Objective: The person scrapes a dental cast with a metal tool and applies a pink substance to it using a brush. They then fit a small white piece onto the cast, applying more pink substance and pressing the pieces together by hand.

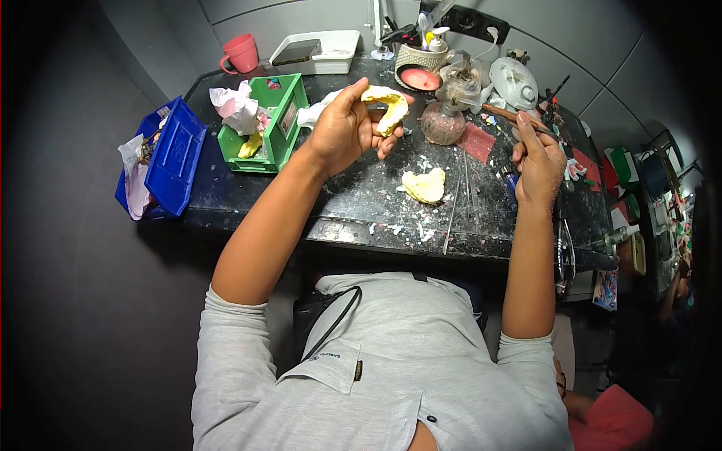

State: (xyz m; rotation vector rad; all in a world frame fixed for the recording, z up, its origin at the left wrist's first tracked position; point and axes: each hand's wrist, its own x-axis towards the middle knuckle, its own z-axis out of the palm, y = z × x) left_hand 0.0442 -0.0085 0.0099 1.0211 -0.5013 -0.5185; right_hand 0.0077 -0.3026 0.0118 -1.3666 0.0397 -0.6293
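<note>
My left hand point(347, 128) is raised over the table, its fingers closed round a yellow horseshoe-shaped dental cast point(394, 111). In my right hand point(540, 161) is a slim tool with a brown wooden handle point(499, 113), gripped between thumb and fingers. Its working end is too small to make out. The tool and the held cast are apart. A second yellow dental cast point(425, 186) lies on the black tabletop between my hands, with white crumbs scattered around it.
A green bin point(289, 124) and a blue bin point(177, 169) stand left. Behind are a pink mug point(241, 54), a white tray point(342, 62) and a cup of tools point(421, 56). A glass burner point(442, 124) and a pink wax sheet point(476, 143) are near my right hand. Another person's red sleeve point(617, 421) shows lower right.
</note>
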